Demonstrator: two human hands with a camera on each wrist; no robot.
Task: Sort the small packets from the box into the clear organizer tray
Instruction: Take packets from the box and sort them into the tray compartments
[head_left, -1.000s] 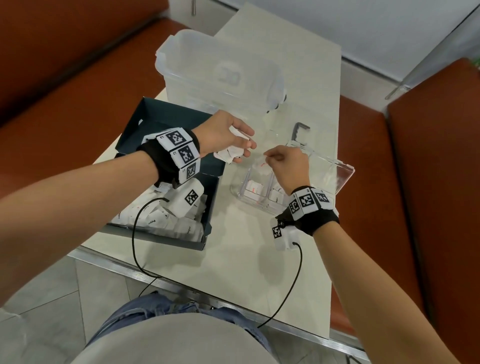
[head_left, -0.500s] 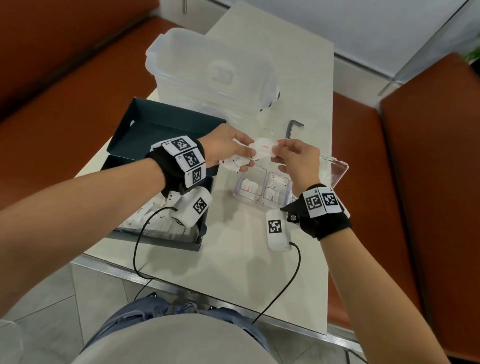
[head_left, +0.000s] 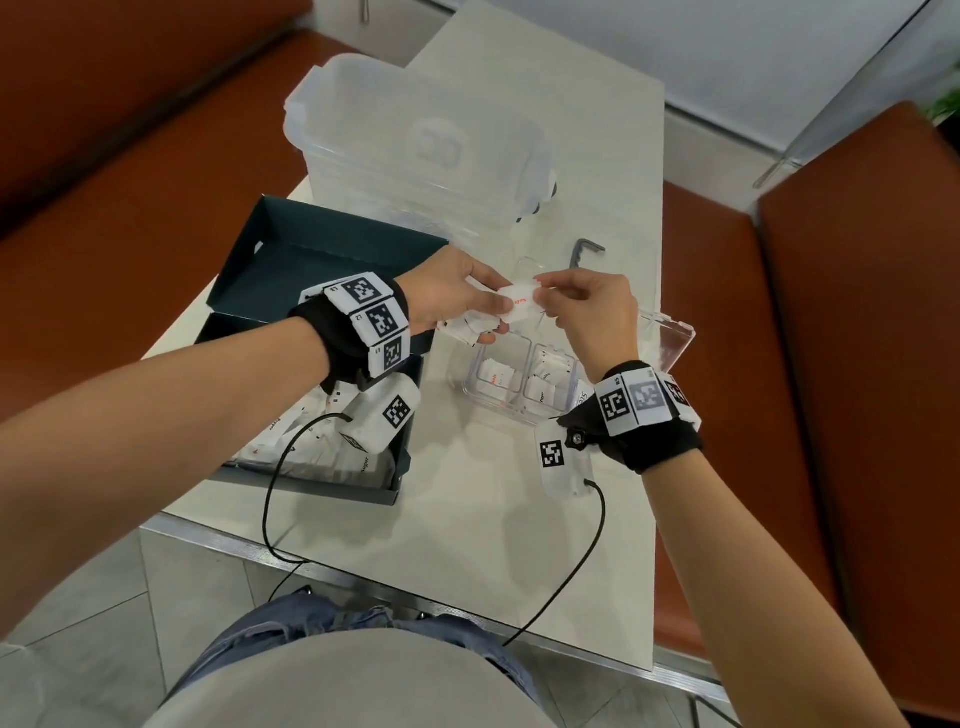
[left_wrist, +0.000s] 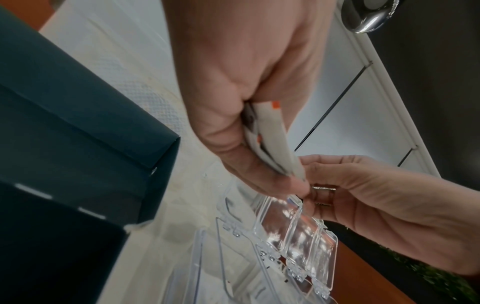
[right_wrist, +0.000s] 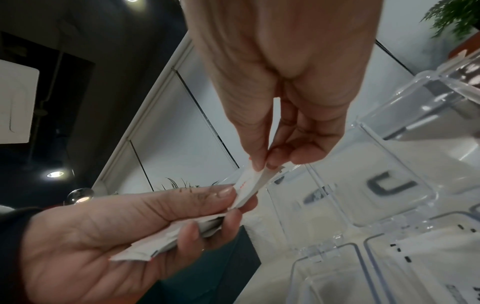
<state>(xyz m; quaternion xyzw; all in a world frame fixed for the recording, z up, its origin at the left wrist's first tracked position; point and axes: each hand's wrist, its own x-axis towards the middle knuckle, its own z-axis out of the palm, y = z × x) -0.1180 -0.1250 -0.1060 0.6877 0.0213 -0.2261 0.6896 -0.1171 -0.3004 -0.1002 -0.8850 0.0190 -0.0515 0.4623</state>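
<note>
Left hand (head_left: 451, 300) grips packet bundle (head_left: 470, 328) | right hand (head_left: 589, 312) pinches top packet (head_left: 521, 303), same as half-second ago | both above organizer tray (head_left: 675, 332), right of box (head_left: 311, 260).

Soft daylight is lighting the head view evenly; the table (head_left: 519, 130) is showing pale, and the arms are casting faint shadows on it. Straight edges are bowing toward the corners. In the wrist views the near palms are smearing out of focus. Glare is glinting on the tray (left_wrist: 306, 242) ribs. A ceiling lamp (right_wrist: 55, 174) is glowing against a dark, grainy background.
</note>
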